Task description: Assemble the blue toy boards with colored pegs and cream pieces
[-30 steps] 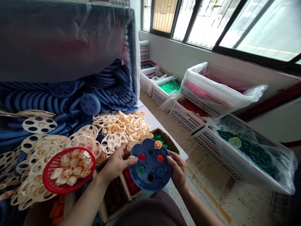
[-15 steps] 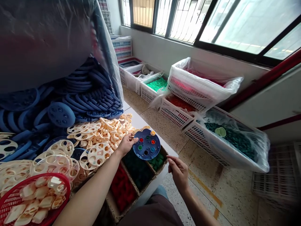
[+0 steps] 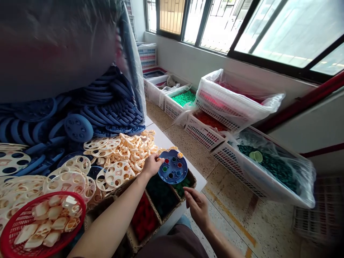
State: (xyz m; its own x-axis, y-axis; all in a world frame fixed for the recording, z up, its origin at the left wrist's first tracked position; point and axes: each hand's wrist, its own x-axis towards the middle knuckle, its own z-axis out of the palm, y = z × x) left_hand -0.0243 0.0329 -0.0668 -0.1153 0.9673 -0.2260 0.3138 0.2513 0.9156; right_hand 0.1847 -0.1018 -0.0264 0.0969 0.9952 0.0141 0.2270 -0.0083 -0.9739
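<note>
My left hand grips the left edge of a round blue plastic plate, thumb on top. Several red, green and dark blue pieces sit in the plate's round spots, and a small cream part is at its upper right edge. Beneath the plate is a divided cardboard box with red pieces, dark green pieces and brighter green pieces. Over the right end of the box, my right hand has its fingers pinched together; whether they hold something small cannot be made out.
Cream curved parts and cream discs with holes lie heaped at left, before stacked blue plates. A red basket of cream pieces stands near left. White crates of coloured pieces line the wall under the windows.
My right hand has moved left and down, closer to the box's right end. My left hand still holds the plate in nearly the same place. The view has shifted slightly.
</note>
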